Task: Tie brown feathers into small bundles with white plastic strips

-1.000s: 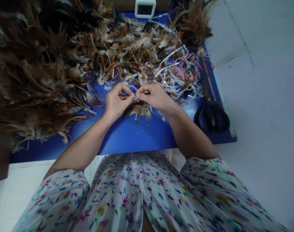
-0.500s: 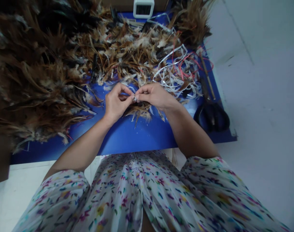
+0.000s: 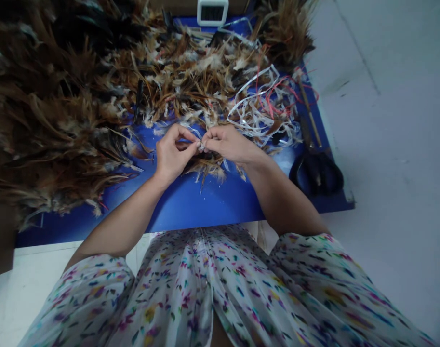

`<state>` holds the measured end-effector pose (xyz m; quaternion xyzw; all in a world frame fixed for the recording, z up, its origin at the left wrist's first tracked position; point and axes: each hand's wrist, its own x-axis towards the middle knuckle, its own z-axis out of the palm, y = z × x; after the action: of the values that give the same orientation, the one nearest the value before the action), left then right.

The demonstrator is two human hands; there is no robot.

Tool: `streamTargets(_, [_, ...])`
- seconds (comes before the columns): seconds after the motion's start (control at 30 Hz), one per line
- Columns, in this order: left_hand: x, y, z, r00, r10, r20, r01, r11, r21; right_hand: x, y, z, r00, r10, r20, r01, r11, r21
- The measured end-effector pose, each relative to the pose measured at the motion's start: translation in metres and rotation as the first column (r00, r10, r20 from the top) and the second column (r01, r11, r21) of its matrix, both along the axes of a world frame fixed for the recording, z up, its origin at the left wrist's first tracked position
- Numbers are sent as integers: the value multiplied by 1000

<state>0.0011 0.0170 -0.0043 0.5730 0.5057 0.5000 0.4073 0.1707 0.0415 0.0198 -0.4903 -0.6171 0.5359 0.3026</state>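
Observation:
My left hand (image 3: 173, 153) and my right hand (image 3: 230, 143) meet over the blue tabletop (image 3: 208, 207), thumbs and fingertips pinched together. Between them is the pale quill end of a small bunch of feathers (image 3: 209, 169), whose brown and cream tips spread out below my fingers. A thin white strip shows by the pinch, but my fingers hide most of it. Just beyond my hands lies a wide heap of loose brown feathers (image 3: 191, 79). To the right of it is a tangle of white plastic strips (image 3: 252, 115) with pinkish-red strings (image 3: 272, 99).
Black-handled scissors (image 3: 316, 176) lie near the table's right edge, beside a thin stick (image 3: 311, 113). Larger brown feather piles (image 3: 60, 149) cover the left side. A white digital timer (image 3: 212, 13) stands at the back, near another feather bundle (image 3: 286, 31).
My hands stay pinched together at nearly the same spot, with only slight finger movement. The whole view has shifted a little.

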Motion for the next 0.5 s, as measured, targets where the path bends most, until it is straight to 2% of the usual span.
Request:
streamTargets(0.13, [-1,0,0,1000,-4,7,4,1000,16,2,1,1,997,13,-74,-16,999,-34])
streamTargets(0.33, [-2,-1,-3,1000,21,-2,-21,1000,7,4,1,1,994,43,-97,-48,997,-53])
streamTargets(0.5, [-3,0,-4,998,11,-59,-5,996,92,4,1,2,995,32,-93,-38,997,-64])
